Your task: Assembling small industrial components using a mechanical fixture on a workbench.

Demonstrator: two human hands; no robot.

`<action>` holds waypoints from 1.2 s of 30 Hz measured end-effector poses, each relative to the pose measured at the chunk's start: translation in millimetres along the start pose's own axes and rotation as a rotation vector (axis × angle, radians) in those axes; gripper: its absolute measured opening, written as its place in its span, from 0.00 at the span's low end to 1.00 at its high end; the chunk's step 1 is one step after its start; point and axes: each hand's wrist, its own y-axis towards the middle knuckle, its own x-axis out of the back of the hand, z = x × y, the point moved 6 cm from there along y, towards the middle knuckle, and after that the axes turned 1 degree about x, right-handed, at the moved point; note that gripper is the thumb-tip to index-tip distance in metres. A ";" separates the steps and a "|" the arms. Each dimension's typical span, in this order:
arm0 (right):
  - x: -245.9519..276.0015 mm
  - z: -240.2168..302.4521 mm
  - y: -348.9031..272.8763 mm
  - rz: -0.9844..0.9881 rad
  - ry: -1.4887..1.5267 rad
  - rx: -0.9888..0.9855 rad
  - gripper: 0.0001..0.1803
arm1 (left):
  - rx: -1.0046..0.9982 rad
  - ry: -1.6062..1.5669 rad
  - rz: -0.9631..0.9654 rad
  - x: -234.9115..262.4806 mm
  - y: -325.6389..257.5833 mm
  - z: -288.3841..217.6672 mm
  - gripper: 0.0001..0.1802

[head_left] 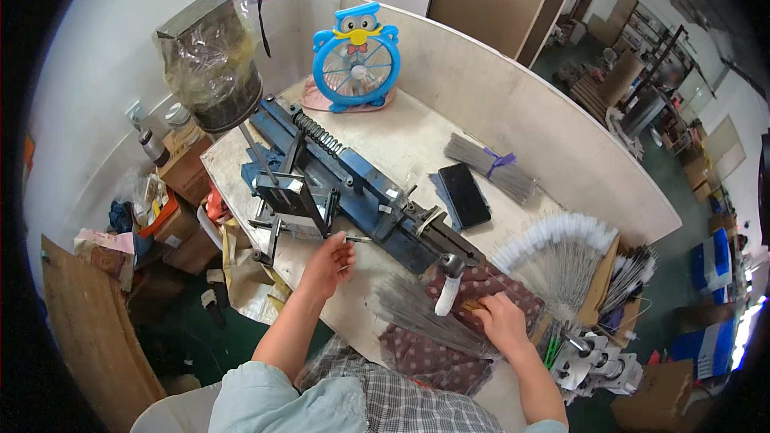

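Note:
My left hand (327, 266) is closed, fingertips together, at the near side of a blue bench machine (365, 212) with a coil spring and a dark slide. A short thin rod lies by those fingertips; whatever they pinch is too small to name. My right hand (504, 322) rests low over a brown dotted cloth (429, 358), its fingers closed around a small tan-brown piece (472, 305) that is mostly hidden. Between the hands, a loose sheaf of thin grey wires (417, 310) lies across the cloth. A white-wrapped lever handle (448, 293) stands just left of my right hand.
White-tipped wire brushes (557, 261) fan out at the right, near a metal fixture (597, 365). Farther back lie a black phone (464, 196) and a purple-tied wire bundle (489, 167). A blue cartoon-shaped fan (357, 60) and a plastic-wrapped motor (210, 64) stand behind the machine.

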 end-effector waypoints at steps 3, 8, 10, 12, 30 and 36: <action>11.2 9.9 -3.4 0.008 0.059 -0.013 0.10 | -0.067 0.021 -0.014 3.0 -3.1 -0.7 0.13; 34.9 23.4 -6.0 0.023 0.110 -0.025 0.10 | -0.119 0.016 -0.083 5.0 -7.9 -1.8 0.10; 54.3 29.1 -7.2 -0.023 0.141 0.005 0.09 | -0.141 0.018 -0.088 3.8 -5.7 1.8 0.09; 75.5 26.4 -7.5 -0.136 0.135 0.024 0.10 | -0.229 0.061 -0.055 -2.3 -3.9 7.9 0.10; 86.8 -45.5 -33.7 -0.166 0.608 -0.197 0.10 | -0.151 0.422 0.556 -227.2 -70.2 124.4 0.09; 106.4 -17.9 -30.2 -0.302 0.158 0.109 0.10 | -0.175 0.311 0.455 -218.9 -69.2 117.2 0.09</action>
